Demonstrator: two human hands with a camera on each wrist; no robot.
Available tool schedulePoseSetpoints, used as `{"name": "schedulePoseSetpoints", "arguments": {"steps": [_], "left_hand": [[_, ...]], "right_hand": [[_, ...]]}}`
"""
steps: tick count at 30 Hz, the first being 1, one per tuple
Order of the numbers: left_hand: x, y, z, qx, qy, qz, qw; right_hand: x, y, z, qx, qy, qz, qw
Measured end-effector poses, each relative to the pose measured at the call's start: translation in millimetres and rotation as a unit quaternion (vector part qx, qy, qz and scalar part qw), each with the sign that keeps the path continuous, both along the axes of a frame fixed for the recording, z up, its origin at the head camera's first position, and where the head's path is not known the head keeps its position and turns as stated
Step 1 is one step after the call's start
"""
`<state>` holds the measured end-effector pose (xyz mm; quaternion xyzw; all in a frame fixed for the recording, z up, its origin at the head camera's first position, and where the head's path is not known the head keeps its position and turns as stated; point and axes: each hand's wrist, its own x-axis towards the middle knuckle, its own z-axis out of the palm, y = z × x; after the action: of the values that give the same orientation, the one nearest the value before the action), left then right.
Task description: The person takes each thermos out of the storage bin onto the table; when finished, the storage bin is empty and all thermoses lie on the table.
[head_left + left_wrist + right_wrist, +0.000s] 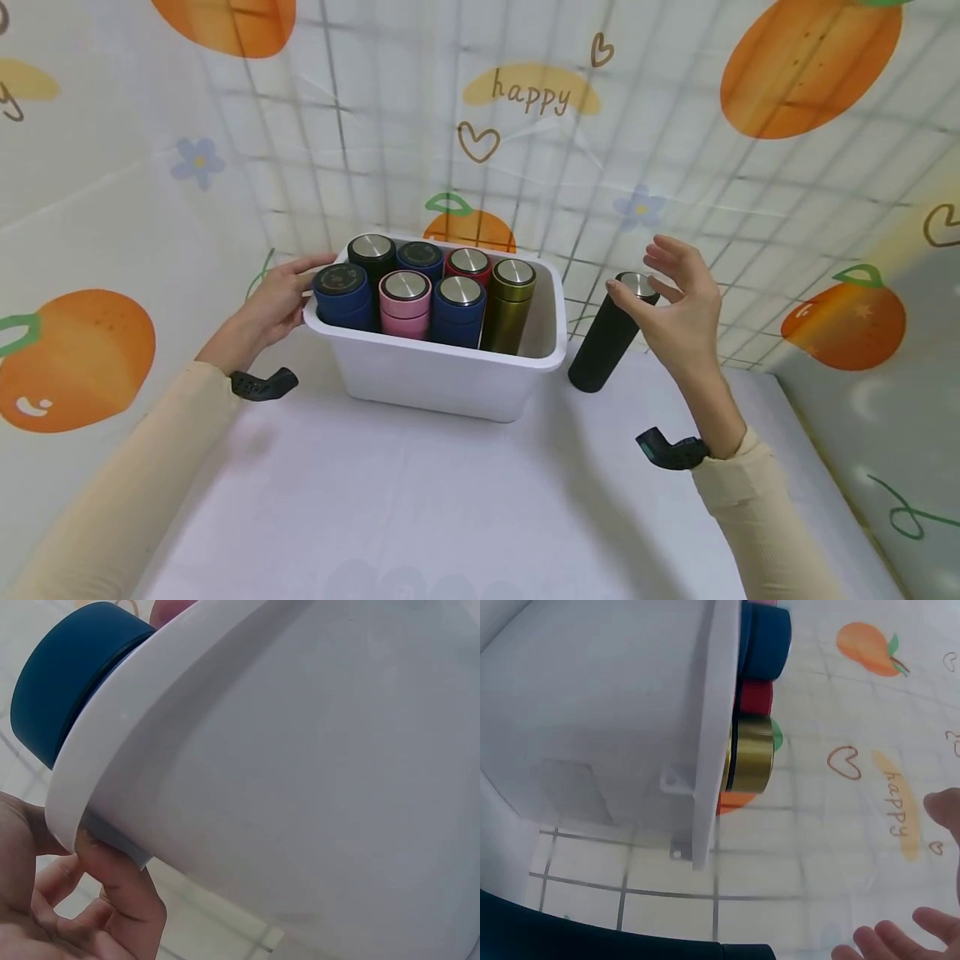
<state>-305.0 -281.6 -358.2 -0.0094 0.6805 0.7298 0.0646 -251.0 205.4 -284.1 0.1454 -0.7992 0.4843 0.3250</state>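
A white plastic bin stands on the table and holds several upright bottles. At its left end my left hand grips the rim; in the left wrist view its fingers curl under that rim. Nearest to this hand is a dark blue bottle. To the right of the bin stands a black bottle with a silver-topped lid. My right hand is at the top of this bottle, thumb and fingers spread apart. In the right wrist view, the hand's fingers are apart from the black bottle.
Inside the bin are a pink bottle, a gold bottle, a red bottle and other blue and black ones. A patterned cloth over a wire grid rises behind. White cloth covers the table.
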Motion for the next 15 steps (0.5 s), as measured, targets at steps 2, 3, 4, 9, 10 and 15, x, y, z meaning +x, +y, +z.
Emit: {"name": "schedulePoseSetpoints", "arguments": {"steps": [2,3,4,9,10,15], "left_hand": [[0.3,-0.6,-0.4,0.010,-0.003,-0.001,0.9999],[0.3,-0.5,-0.5,0.014,-0.002,-0.001,0.9999],[0.4,-0.2,-0.3,0.022,-0.002,-0.003,0.9998],[1.4,-0.6,1.0,0.036,-0.003,-0.004,0.9993],[1.7,-0.9,1.2,0.035,-0.002,-0.006,0.9994],[2.9,-2.6,1.4,0.020,0.006,-0.004,0.9998]], "right_hand": [[4.3,-9.3,4.5,-0.014,-0.011,0.016,0.9997],[6.9,-13.3,6.5,-0.018,-0.014,0.022,0.9995],[8.9,-16.8,7.9,-0.016,-0.015,0.028,0.9994],[0.4,-25.0,0.6,0.013,-0.010,0.045,0.9989],[-3.8,-25.4,-2.6,0.016,-0.012,0.049,0.9986],[-21.0,-30.5,-12.3,0.025,-0.027,0.068,0.9970]]}}
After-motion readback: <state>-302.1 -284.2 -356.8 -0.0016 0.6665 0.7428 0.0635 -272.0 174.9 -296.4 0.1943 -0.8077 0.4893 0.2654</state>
